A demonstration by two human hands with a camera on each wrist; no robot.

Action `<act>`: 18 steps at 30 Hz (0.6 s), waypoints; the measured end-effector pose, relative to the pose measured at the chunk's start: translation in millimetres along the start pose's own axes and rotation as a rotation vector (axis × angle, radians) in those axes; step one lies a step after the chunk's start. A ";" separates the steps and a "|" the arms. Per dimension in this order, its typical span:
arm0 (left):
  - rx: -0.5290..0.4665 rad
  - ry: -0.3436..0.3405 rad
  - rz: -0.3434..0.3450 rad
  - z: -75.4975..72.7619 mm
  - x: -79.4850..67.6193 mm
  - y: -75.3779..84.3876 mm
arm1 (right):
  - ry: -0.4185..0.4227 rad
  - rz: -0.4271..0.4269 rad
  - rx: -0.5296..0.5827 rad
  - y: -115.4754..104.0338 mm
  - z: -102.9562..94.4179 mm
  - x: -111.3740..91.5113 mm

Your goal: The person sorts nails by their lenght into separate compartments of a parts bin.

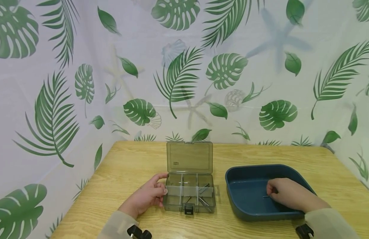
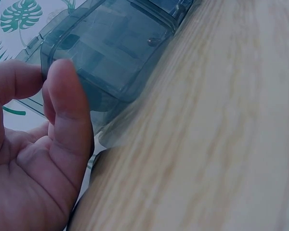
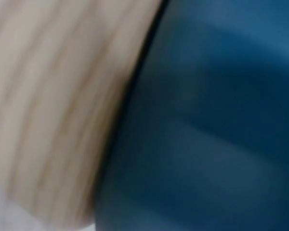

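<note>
A translucent grey compartment box (image 1: 169, 209) stands with its lid (image 1: 190, 157) raised. My left hand (image 1: 148, 196) holds the box's left side, thumb and index finger against its edge; the left wrist view shows these fingers (image 2: 70, 103) at the box's corner. Several thin metal nails (image 1: 205, 201) lie in the right and middle compartments. Over the blue tray (image 1: 244, 189), my right hand (image 1: 287, 192) pinches a thin nail-like metal piece (image 1: 266, 196), its end showing past the fingertips. The right wrist view has only the tray's blurred wall (image 3: 197, 144), with the hand hidden.
Both containers stand on a wood-grain table (image 1: 136, 159), the tray to the right of the box. A leaf-printed cloth (image 1: 184, 83) hangs behind and at the sides. The box's front latch (image 1: 188, 209) faces me.
</note>
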State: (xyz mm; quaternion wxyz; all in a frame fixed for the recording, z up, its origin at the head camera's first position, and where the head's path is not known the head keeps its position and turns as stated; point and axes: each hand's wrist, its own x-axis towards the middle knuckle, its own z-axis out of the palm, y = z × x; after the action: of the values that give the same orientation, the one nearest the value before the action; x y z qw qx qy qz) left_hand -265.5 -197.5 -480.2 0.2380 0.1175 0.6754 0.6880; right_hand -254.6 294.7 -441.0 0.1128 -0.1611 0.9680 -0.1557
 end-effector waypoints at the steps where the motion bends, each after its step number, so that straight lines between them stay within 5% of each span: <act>1: -0.001 0.000 0.001 -0.1 0.2 -0.1 | 0.003 -0.004 0.001 -0.4 0.2 -0.4; 18: -0.001 0.007 -0.008 1.2 -0.9 3.0 | 0.100 -0.141 0.096 -22.0 -2.8 1.7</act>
State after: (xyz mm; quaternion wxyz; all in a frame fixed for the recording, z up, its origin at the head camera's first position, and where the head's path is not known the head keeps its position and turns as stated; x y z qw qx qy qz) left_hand -264.7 -196.8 -477.0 0.2385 0.1123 0.6763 0.6878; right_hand -250.9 275.1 -431.3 0.0607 -0.2153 0.9501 -0.2173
